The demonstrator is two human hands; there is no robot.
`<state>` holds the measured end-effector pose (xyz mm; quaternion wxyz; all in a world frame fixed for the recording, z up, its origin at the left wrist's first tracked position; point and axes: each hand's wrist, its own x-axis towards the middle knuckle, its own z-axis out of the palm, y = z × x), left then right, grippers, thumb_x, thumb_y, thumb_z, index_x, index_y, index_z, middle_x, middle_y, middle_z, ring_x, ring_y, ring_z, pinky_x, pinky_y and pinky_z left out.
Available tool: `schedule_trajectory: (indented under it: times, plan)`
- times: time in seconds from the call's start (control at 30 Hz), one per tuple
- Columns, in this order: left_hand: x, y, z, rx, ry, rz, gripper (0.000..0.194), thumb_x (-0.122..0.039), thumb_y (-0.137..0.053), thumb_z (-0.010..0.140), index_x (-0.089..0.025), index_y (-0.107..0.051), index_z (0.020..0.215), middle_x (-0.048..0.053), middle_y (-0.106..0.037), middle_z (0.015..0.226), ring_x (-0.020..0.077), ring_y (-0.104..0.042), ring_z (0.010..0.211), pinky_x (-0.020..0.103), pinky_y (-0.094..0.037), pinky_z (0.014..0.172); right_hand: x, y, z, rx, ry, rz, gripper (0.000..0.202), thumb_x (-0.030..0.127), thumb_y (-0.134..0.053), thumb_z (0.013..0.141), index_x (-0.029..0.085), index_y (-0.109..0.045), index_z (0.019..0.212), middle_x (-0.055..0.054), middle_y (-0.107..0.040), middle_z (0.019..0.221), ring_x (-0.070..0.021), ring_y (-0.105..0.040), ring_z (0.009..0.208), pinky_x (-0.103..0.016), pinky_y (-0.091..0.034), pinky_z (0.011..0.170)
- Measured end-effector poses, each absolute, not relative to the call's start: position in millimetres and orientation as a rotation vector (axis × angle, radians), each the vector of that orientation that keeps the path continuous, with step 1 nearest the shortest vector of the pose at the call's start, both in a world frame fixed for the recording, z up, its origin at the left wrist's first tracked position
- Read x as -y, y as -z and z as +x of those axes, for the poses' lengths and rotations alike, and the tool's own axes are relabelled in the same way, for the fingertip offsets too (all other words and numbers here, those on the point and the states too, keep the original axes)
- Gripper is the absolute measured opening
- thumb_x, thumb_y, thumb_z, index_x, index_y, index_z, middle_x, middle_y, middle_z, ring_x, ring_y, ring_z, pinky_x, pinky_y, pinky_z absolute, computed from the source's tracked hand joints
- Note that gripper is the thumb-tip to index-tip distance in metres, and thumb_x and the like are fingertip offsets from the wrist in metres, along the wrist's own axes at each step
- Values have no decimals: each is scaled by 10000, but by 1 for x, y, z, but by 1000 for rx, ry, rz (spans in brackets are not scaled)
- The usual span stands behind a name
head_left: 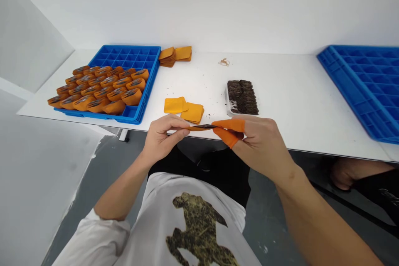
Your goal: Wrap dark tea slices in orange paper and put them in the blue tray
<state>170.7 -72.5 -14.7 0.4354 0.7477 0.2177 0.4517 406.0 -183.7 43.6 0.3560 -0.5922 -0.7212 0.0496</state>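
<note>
An orange pouch (pixel 199 128) with dark filling along its top edge is held between my two hands, just over the table's front edge. My left hand (pixel 165 135) pinches its left end between thumb and fingers. At its right end, my right hand (pixel 255 137), with orange covers on the thumb and a finger, grips it closed. Beyond it lie flat orange-yellow pieces (pixel 191 113) in small piles. A white tub (pixel 229 106) holds rows of thin dark pieces (pixel 243 96) behind my right hand.
A blue divided tray (pixel 146 99) at the left holds several filled orange pouches (pixel 102 91). More orange pieces (pixel 183 53) and rubber bands (pixel 224 62) lie at the back. Another blue tray (pixel 349 87) stands at the right. Someone's leg (pixel 358 171) shows below the table.
</note>
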Motion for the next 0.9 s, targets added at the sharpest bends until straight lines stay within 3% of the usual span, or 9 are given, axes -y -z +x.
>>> schedule_trajectory:
  times: [0.17,0.37,0.57,0.7,0.8,0.9]
  plan:
    - [76,8,171,-536,-1163,1921,176,-416,-837,985,-257,-859,913,72,-820,954,208,-752,868,376,-627,839,187,-44,406,1837,-99,-1499,198,224,-672,1035,245,-869,1022,-9,-731,721,-159,-645,630,-289,-457,571]
    - [76,8,173,-461,-1216,1958,30,-276,-836,984,-253,-843,966,58,-791,975,185,-742,891,333,-603,828,190,-46,404,1860,51,-1451,197,198,-668,1049,220,-856,992,7,-645,658,-141,-568,586,-285,-409,566]
    - [70,-2,161,-416,-1141,2296,67,-270,-807,1007,-237,-826,1062,82,-823,1001,196,-760,901,318,-593,798,185,-37,390,2048,338,-1430,371,139,-634,1034,204,-710,677,5,-525,597,-151,-446,582,-327,-312,556]
    - [71,-5,144,-488,-1105,2481,121,-282,-732,1058,-239,-842,1033,82,-823,945,192,-755,838,319,-589,774,176,-24,373,2095,381,-1337,456,115,-658,1018,218,-586,580,0,-511,587,-157,-436,586,-339,-314,566]
    - [66,-8,121,-536,-1061,2510,156,-262,-700,1073,-220,-841,1020,86,-817,934,181,-759,822,290,-585,743,171,-15,365,2095,308,-1324,405,153,-675,1037,211,-644,637,-10,-568,637,-157,-474,593,-341,-342,571]
    - [47,-15,86,-832,-1095,2505,177,-273,-691,1067,-220,-846,1000,81,-810,923,188,-750,824,293,-570,737,171,-9,367,2058,254,-1332,224,219,-702,1054,190,-778,845,-22,-652,731,-154,-536,617,-329,-376,579]
